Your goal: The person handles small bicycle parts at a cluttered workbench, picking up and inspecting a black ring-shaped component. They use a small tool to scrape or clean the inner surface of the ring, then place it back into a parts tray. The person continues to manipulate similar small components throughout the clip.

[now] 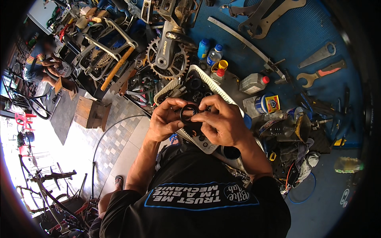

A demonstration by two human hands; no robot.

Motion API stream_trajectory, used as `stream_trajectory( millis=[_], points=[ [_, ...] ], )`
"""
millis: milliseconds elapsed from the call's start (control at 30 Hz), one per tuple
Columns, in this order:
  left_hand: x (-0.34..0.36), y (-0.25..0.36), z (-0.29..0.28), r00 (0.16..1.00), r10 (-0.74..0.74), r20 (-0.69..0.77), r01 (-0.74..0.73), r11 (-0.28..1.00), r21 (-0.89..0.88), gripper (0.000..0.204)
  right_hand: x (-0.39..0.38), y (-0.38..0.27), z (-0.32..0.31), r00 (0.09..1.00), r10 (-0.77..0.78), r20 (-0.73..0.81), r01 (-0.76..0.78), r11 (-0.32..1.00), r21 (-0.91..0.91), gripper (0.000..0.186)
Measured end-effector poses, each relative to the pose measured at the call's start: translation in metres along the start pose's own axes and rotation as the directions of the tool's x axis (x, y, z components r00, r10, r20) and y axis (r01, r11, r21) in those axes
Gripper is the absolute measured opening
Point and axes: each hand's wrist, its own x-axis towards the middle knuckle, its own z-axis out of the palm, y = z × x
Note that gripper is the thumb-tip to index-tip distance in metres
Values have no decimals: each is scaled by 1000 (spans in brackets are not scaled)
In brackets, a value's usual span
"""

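Ring-handling step: half-curled left hand [165,119] and bent-fingered right hand [224,125] pinched a black ring [182,114] over the white basket [221,92], near edge; next move likely needed steady support.

My black cloth T-shirt [190,170] bears three lines of white capitals and a white two-word logo, all upside down within a blue outline. Pale capitals run along the grey metal crank arm [164,45]; I cannot read the small yellow-and-red tub label [272,104].
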Motion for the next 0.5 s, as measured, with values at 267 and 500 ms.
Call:
stream_trajectory(
  millis=[267,500],
  points=[
    [0,-1,-3,1000,11,12,-12,997,70,60,0,3,1,999,18,29,-17,999,-46,38],
    [1,2,3,1000,-7,22,7,1000,-10,56,-3,4,2,998,14,56,-11,998,-57,36]
  ],
)
